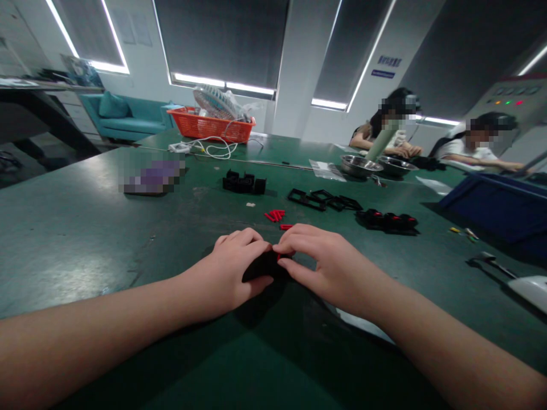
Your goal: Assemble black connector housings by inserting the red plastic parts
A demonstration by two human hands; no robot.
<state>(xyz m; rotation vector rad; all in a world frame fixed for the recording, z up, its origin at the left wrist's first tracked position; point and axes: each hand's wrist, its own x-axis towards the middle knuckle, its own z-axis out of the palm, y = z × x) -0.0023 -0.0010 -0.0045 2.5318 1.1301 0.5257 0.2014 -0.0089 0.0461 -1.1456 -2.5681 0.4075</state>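
Observation:
My left hand [234, 267] is closed around a dark black part [260, 267] low over the green table, thumb beneath and fingers on top. Against the right end of that part, my right hand [327, 263] pinches a small red piece [279, 258] between thumb and fingertips. Its far side is hidden by the fingers. Just beyond my hands lie several loose red pieces [276, 216] and a single red strip [286, 227]. Farther out are a black plastic assembly [244, 183], several open black frames [306, 199], and a row of black parts with red inserts [387, 221].
A blue bin [499, 208] stands on the right, with a white-handled tool [530, 287] nearer me. Metal bowls [361, 166] sit farther back, close to two seated people. An orange basket [209, 126] holds a fan; a blurred purple object [156, 176] lies left.

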